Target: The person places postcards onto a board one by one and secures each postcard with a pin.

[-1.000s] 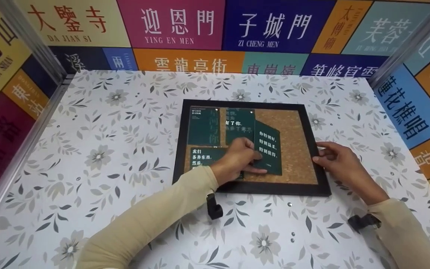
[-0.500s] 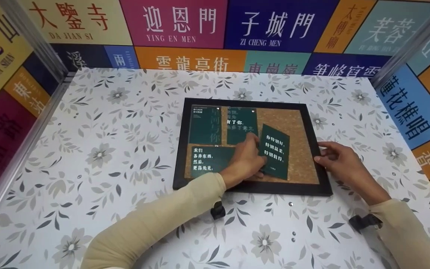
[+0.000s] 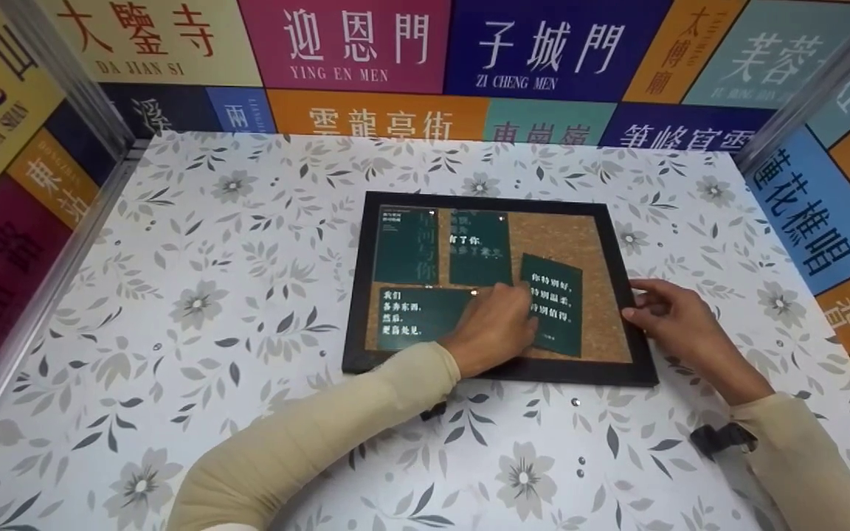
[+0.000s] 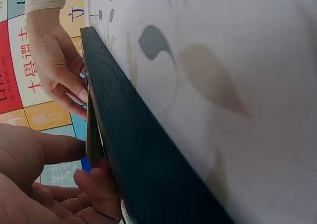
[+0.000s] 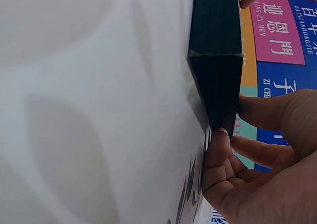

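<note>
A cork board [image 3: 600,295] in a black frame lies flat on the table. My left hand [image 3: 491,328] is over its lower middle and pinches the left edge of a dark green card [image 3: 561,324] with white Chinese writing. In the left wrist view the card [image 4: 92,135] stands slightly raised and tilted off the board, between thumb and fingers; some fingertips are hidden. My right hand [image 3: 672,313] grips the right side of the black frame [image 5: 216,80], thumb on the front and fingers at the outer edge. Other green cards are on the board: top left [image 3: 399,254], top middle [image 3: 478,258] and lower left [image 3: 417,324].
The table [image 3: 248,413] has a white cloth or covering with grey flowers and leaves. Small shiny pins [image 3: 576,403] sit near the frame's front edge. Panels with coloured Chinese signs [image 3: 358,44] enclose the back and sides.
My left hand has moved the green card to the right and slightly towards me across the board, away from the top middle card. My right hand has stayed on the frame.
</note>
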Demonstrator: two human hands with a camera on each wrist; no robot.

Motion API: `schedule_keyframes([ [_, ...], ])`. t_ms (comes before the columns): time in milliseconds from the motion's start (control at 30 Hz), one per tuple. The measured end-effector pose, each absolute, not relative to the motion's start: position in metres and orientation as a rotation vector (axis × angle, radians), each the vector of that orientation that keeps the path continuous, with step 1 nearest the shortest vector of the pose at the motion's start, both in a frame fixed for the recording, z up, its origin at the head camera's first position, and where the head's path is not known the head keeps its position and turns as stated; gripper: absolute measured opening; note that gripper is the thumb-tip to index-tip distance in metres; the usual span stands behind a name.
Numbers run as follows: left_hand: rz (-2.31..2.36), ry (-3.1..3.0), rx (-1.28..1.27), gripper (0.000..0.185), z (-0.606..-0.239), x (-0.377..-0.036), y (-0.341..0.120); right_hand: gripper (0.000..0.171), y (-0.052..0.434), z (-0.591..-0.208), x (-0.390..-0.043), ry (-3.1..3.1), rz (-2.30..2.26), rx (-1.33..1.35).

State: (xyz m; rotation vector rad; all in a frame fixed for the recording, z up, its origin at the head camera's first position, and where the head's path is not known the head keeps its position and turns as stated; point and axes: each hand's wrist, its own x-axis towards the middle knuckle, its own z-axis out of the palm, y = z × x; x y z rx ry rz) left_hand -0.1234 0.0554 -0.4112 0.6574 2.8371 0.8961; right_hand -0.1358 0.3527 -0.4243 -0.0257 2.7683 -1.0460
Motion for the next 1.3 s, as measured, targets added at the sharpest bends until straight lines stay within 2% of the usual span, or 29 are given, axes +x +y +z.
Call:
schedule_keyframes([
  [333,0.733,2.922,0.837,0.020,-0.413,-0.123,0.063,0.057,0.354,-0.427,-0.135,2.781,-1.113,-0.067],
  [767,0.754,2.850,0.770,0.041,-0.408,-0.126,0.078,0.057,0.354,-0.425,-0.135,2.789,-1.100,-0.065],
  [1100,0.550,2.920,0.832,0.023,-0.411,-0.127,0.083,0.056,0.354,-0.428,-0.135,2.788,-1.107,-0.071],
  [1300,0.615,2.916,0.808,0.018,-0.414,-0.126,0.080,0.057,0.354,-0.429,-0.136,2.792,-1.095,-0.060],
])
